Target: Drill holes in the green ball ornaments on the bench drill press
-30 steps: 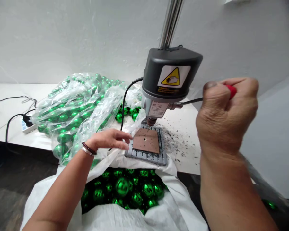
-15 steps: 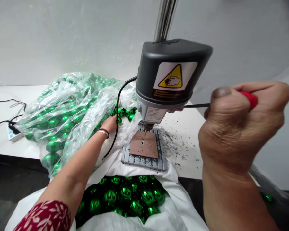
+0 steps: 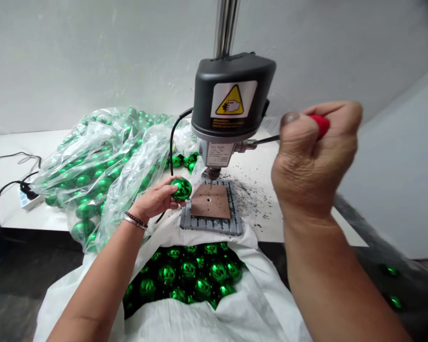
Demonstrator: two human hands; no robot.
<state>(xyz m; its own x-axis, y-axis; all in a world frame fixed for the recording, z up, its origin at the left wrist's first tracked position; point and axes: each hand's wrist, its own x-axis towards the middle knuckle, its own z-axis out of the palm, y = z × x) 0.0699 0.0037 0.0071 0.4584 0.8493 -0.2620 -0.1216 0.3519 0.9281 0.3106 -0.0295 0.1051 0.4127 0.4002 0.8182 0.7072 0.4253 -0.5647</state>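
A shiny green ball [image 3: 181, 189] is held in the fingers of my left hand [image 3: 156, 198], just left of the drill press base. My right hand [image 3: 316, 152] is wrapped round the red knob [image 3: 321, 126] of the drill press lever. The dark drill press head [image 3: 231, 95] carries a yellow warning label. Its bit points down above a brown square plate [image 3: 211, 202] with a small hole. That plate lies on the grey slotted base [image 3: 214, 225], which is strewn with dark shavings.
Clear plastic bags of green balls [image 3: 103, 166] cover the left of the white table [image 3: 7, 142]. A white sack [image 3: 271, 289] of green balls is open in front. A black cable hangs beside the drill. A power strip [image 3: 30, 202] lies at the left.
My left hand has come back from the ball pile towards the base, now with a green ball in its fingers. My right hand stays on the knob; the view has shifted.
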